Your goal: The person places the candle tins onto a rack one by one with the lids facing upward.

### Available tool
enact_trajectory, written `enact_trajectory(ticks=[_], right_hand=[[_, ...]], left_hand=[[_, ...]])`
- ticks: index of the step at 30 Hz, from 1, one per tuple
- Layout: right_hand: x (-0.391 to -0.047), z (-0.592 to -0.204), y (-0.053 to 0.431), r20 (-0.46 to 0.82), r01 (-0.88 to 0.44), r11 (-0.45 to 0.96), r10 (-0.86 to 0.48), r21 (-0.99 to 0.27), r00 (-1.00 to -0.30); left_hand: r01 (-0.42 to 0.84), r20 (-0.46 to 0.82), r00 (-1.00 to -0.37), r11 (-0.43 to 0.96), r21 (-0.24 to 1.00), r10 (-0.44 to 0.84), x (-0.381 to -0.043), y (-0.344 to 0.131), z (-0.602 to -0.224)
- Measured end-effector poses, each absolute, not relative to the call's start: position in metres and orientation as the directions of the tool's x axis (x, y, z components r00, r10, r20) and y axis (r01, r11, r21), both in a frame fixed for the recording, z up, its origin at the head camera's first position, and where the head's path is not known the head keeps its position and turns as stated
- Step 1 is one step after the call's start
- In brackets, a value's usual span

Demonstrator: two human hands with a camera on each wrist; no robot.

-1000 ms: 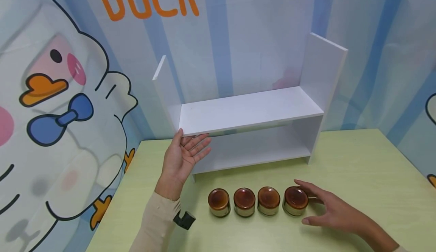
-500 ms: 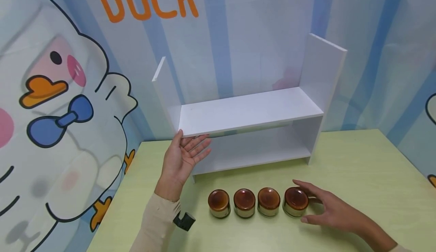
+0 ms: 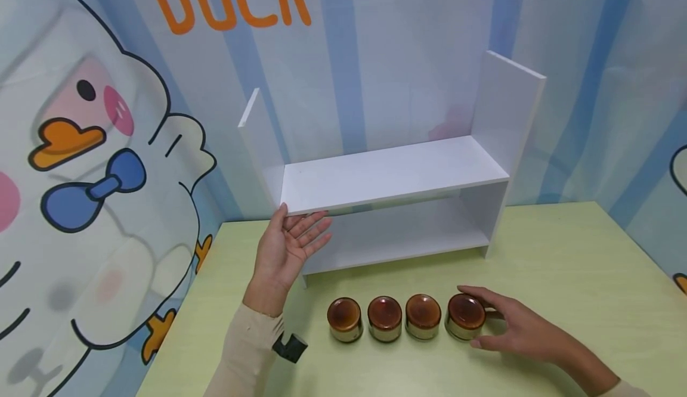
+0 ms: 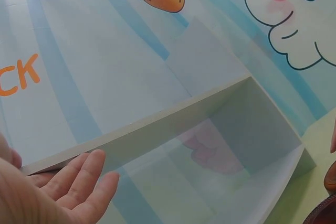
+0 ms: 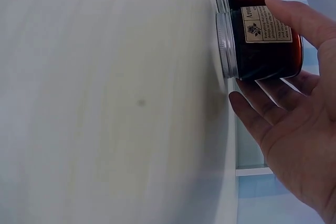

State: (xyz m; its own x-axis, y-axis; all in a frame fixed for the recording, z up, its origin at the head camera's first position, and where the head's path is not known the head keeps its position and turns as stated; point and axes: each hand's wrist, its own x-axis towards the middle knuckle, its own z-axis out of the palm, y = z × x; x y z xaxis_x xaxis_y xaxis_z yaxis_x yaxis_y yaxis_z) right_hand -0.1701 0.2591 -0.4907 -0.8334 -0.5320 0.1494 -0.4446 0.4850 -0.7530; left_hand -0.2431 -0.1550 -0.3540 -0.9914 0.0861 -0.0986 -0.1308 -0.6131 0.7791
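Note:
In the head view, several amber glass jars stand in a row on the table, silver lids down; the rightmost jar [image 3: 466, 315] is beside my right hand [image 3: 523, 328]. That hand curves loosely around the jar's right side, thumb in front and fingers behind. The right wrist view shows a label on this jar [image 5: 268, 43], with the fingers partly hidden behind it. A white two-tier shelf [image 3: 394, 173] stands behind the row. My left hand [image 3: 287, 254] holds its upper board at the left front corner, thumb at the edge and fingers underneath, palm up.
The other jars are the leftmost jar [image 3: 345, 319], a second jar [image 3: 384, 318] and a third jar [image 3: 423, 316], closely spaced. The pale green table [image 3: 569, 266] meets a duck-print cloth backdrop [image 3: 408, 45]. A black wrist device [image 3: 290, 348] sits at my left cuff.
My right hand has shifted slightly left, closer around the rightmost jar. The left hand, shelf and jars look unmoved.

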Motion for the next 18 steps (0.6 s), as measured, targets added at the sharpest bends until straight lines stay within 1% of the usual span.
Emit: enact_trajectory(ticks=[18], right_hand=[[-0.1731, -0.4892, 0.2544, 0.150, -0.419, 0.445, -0.523, -0.791, -0.839]], left_hand=[[-0.127, -0.092, -0.992, -0.613, 0.780, 0.088, -0.2437, -0.1551, -0.3547]])
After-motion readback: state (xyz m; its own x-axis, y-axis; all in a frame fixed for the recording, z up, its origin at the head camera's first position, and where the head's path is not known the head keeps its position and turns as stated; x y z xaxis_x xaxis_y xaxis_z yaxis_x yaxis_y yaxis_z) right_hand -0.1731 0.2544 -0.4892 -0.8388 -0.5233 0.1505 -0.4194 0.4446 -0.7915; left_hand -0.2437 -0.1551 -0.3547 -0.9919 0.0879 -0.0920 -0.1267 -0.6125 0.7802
